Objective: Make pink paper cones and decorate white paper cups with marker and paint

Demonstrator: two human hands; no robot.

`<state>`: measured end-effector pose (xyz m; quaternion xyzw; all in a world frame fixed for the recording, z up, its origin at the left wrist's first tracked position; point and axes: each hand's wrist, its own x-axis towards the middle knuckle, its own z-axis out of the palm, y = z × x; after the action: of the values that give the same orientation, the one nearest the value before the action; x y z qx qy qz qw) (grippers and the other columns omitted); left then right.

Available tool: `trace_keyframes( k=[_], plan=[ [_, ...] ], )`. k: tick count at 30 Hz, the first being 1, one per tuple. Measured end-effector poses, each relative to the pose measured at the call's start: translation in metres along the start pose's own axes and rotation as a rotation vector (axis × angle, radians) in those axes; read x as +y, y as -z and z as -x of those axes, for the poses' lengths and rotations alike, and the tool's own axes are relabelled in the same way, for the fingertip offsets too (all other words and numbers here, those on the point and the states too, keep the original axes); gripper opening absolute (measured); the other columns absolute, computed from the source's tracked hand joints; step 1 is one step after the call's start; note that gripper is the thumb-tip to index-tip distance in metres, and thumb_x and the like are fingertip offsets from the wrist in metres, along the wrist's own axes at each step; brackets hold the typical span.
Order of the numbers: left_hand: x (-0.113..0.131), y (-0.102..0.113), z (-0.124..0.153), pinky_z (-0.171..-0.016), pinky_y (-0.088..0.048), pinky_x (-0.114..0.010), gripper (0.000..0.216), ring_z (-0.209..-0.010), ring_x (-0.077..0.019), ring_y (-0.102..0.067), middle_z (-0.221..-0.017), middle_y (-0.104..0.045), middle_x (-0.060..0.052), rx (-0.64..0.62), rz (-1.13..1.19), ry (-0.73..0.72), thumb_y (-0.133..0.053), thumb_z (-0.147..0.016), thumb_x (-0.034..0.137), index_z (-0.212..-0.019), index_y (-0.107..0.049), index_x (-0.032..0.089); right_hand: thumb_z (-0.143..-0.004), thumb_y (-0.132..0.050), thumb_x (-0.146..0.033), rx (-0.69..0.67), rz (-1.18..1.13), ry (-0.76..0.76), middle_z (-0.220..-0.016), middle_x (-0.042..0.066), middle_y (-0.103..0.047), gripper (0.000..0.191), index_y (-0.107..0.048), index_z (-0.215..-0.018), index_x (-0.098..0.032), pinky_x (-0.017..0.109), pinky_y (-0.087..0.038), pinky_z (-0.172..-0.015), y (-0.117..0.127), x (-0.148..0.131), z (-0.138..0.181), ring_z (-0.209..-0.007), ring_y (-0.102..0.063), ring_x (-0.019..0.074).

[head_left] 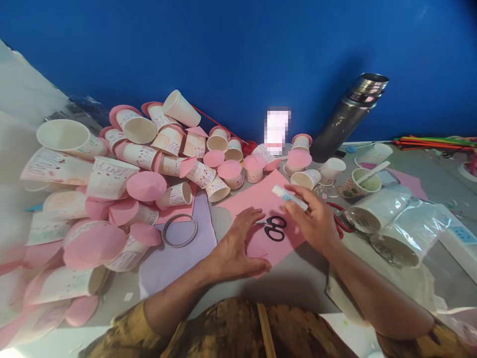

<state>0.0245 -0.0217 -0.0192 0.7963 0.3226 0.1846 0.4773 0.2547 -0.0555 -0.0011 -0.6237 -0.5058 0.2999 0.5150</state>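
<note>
My right hand (pixel 315 219) grips a white glue stick (pixel 298 201) with a bluish label, held between thumb and fingers above the pink paper (pixel 253 194). My left hand (pixel 238 243) hovers over the paper's left side, its thumb and fingers spread apart with nothing held. Between the two hands lie scissors (pixel 276 228) with black handle loops, their blades partly hidden by the left fingers. Beyond the paper stand several paper cups, including a cup (pixel 254 169) with a pink cone top.
Decorated paper cups (pixel 112 176) pile up on the left. A grey ring (pixel 196 231) lies on lilac paper (pixel 175 268). A dark flask (pixel 346 119) leans against the blue wall (pixel 208 44). At right are plastic-wrapped cups (pixel 400 238), red-handled scissors (pixel 341 226) and a patterned cup (pixel 357 188).
</note>
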Motion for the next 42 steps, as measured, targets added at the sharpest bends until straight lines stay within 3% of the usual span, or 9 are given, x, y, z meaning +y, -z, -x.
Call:
trace_keyframes(
  k=[2, 5, 12, 21, 24, 28, 32, 36, 42],
  plan=[
    [0.002, 0.009, 0.001, -0.125, -0.031, -0.062, 0.109, -0.155, -0.0425, -0.027, -0.165, -0.032, -0.019, -0.138, -0.131, -0.014, -0.097, -0.059, 0.031, -0.154, -0.045, 0.024, -0.084, -0.077, -0.043, -0.056, -0.274, -0.132, -0.09, 0.004, -0.076, 0.045, -0.069, -0.122, -0.021, 0.028, -0.051, -0.06, 0.006, 0.001, -0.01, -0.068, -0.066, 0.0164],
    [0.007, 0.019, 0.001, -0.119, -0.037, -0.062, 0.102, -0.144, -0.0412, -0.038, -0.154, -0.039, -0.016, -0.246, -0.27, 0.036, -0.093, -0.064, 0.033, -0.154, -0.046, 0.026, -0.07, -0.088, -0.039, -0.121, -0.512, -0.274, -0.089, 0.002, -0.072, 0.041, -0.071, -0.102, -0.02, 0.025, -0.047, -0.058, 0.01, 0.005, -0.019, -0.066, -0.06, 0.0123],
    [0.017, 0.014, 0.001, -0.104, -0.042, -0.054, 0.056, -0.12, -0.0351, -0.047, -0.126, -0.052, -0.013, -0.312, -0.526, 0.091, -0.08, -0.072, 0.028, -0.124, -0.062, 0.018, -0.067, -0.091, -0.044, -0.24, -0.479, -0.334, -0.067, -0.006, -0.055, 0.038, -0.065, -0.08, -0.02, 0.026, -0.037, -0.053, 0.004, 0.008, -0.018, -0.055, -0.046, 0.0088],
    [0.014, 0.006, 0.002, -0.102, -0.044, -0.051, 0.04, -0.117, -0.0321, -0.052, -0.123, -0.059, -0.012, -0.157, -0.509, 0.105, -0.066, -0.08, 0.016, -0.119, -0.06, 0.018, -0.073, -0.083, -0.049, -0.374, -0.271, -0.284, -0.061, -0.006, -0.053, 0.038, -0.057, -0.073, -0.021, 0.027, -0.04, -0.057, 0.002, 0.006, -0.015, -0.055, -0.046, 0.0106],
    [0.012, 0.005, 0.001, -0.106, -0.044, -0.051, 0.053, -0.123, -0.0322, -0.054, -0.133, -0.058, -0.014, -0.066, -0.484, 0.108, -0.067, -0.085, 0.02, -0.136, -0.053, 0.018, -0.076, -0.08, -0.053, -0.367, -0.258, -0.277, -0.059, -0.005, -0.054, 0.04, -0.055, -0.071, -0.022, 0.029, -0.043, -0.06, 0.002, 0.007, -0.016, -0.057, -0.049, 0.0123],
    [0.008, -0.001, 0.002, -0.107, -0.044, -0.056, 0.084, -0.127, -0.0382, -0.052, -0.139, -0.056, -0.017, -0.113, -0.605, 0.053, -0.084, -0.077, 0.036, -0.149, -0.044, 0.02, -0.078, -0.079, -0.055, -0.386, -0.24, -0.273, -0.06, -0.003, -0.057, 0.041, -0.057, -0.071, -0.021, 0.029, -0.046, -0.063, 0.002, 0.01, -0.016, -0.059, -0.051, 0.0134],
    [-0.002, -0.005, 0.003, -0.104, -0.045, -0.058, 0.086, -0.125, -0.038, -0.055, -0.138, -0.059, -0.018, -0.063, -0.664, 0.007, -0.076, -0.083, 0.027, -0.157, -0.033, 0.02, -0.078, -0.081, -0.055, -0.417, -0.245, -0.275, -0.065, -0.001, -0.063, 0.041, -0.06, -0.073, -0.02, 0.029, -0.046, -0.062, 0.002, 0.012, -0.016, -0.06, -0.052, 0.0131],
    [-0.009, -0.002, 0.002, -0.106, -0.047, -0.055, 0.08, -0.122, -0.0339, -0.059, -0.133, -0.064, -0.017, 0.04, -0.516, -0.031, -0.061, -0.088, 0.017, -0.16, -0.026, 0.018, -0.079, -0.079, -0.054, -0.429, -0.207, -0.271, -0.064, -0.002, -0.061, 0.04, -0.058, -0.073, -0.021, 0.028, -0.042, -0.06, 0.003, 0.011, -0.015, -0.062, -0.053, 0.0146],
    [-0.007, 0.009, -0.006, -0.104, -0.05, -0.049, 0.07, -0.123, -0.0298, -0.066, -0.119, -0.071, -0.012, 0.198, -0.182, 0.2, -0.059, -0.086, 0.015, -0.153, -0.041, 0.018, -0.081, -0.069, -0.042, -0.43, 0.065, -0.194, -0.07, -0.002, -0.059, 0.023, -0.065, -0.078, -0.019, 0.028, -0.036, -0.062, -0.001, 0.006, -0.014, -0.067, -0.05, 0.0153]
  ],
)
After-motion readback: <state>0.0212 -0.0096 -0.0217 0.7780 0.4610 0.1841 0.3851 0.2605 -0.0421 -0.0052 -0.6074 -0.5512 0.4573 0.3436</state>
